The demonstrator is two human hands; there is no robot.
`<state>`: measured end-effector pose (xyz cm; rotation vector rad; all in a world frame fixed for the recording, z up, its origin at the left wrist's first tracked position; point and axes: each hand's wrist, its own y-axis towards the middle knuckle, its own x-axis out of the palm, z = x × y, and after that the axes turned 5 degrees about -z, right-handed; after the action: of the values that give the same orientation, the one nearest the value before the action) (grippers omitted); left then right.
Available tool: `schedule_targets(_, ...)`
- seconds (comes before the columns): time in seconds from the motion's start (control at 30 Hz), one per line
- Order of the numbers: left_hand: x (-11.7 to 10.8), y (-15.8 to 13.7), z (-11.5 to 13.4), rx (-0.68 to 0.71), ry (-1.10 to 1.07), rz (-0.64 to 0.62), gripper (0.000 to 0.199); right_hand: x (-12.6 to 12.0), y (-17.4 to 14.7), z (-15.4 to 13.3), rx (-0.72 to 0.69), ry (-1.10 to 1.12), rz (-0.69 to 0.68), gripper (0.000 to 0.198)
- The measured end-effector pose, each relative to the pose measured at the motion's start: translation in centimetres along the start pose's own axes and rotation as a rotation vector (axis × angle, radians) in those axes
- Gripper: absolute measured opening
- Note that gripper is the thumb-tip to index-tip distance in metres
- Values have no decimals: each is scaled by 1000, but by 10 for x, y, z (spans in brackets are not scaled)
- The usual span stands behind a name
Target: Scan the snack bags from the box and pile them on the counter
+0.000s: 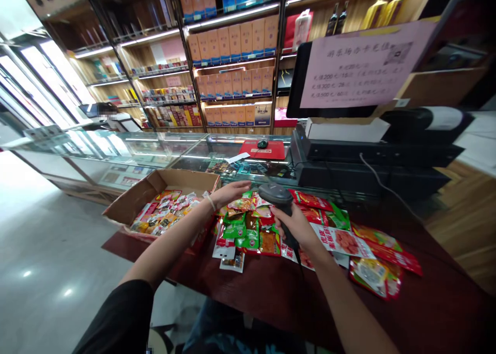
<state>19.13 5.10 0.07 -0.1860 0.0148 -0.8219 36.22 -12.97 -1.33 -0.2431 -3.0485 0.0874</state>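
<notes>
1. While many packets (165, 212) lie in the open box (186, 178) at the left, others are out on the table (263, 289), so the handling looks only partway along
2. Just right of the box, the left hand (232, 193) reaches over the pile (251, 232), fingers stretched out, nothing seen in its grasp; whether it touches the pile cannot be told
3. Below that hand, the pile lies loose and overlapping, red, green and white, and looks unsorted
4. At the middle, the right hand (296, 222) is wrapped round the handle of the scanner (275, 193), whose head is above the packets; nothing shows which have been scanned
5. Farther right, a second group (344, 240) lies spread out, perhaps already dealt with, though that is a guess
6. Behind, from the left, come the glass counter (155, 142), a paper slip (237, 158), a mouse (262, 144) on a red pad (277, 151), and the till (329, 174) below a pink sign (349, 70)
7. As for obstacles, the scanner and right forearm hide some packets, and the till limits room behind the second group
</notes>
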Motion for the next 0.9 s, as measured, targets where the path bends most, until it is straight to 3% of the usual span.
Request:
schedule_targets(0.13, -23, -15, 7, 43, -46, 23, 41, 11, 5, -4, 9, -15, -24, 38)
schedule_targets(0.3, -81, -58, 15, 125, -34, 198, 35, 38, 24, -11, 29, -61, -152, 37)
schedule_targets(0.5, -164, -118, 6, 103, 44, 474, 39, 93, 66, -14, 29, -134, -326, 35)
schedule_targets(0.67, -224, -159, -13, 66, 95, 629, 40, 145, 103, -13, 25, -177, -438, 33)
schedule_targets(0.77, -253, -172, -29, -1, 190, 662, 40, 170, 126, -8, 47, -251, -476, 30)
schedule_targets(0.9, -279, -175, -48, -111, 309, 592, 39, 193, 154, 2, 26, -292, -558, 27)
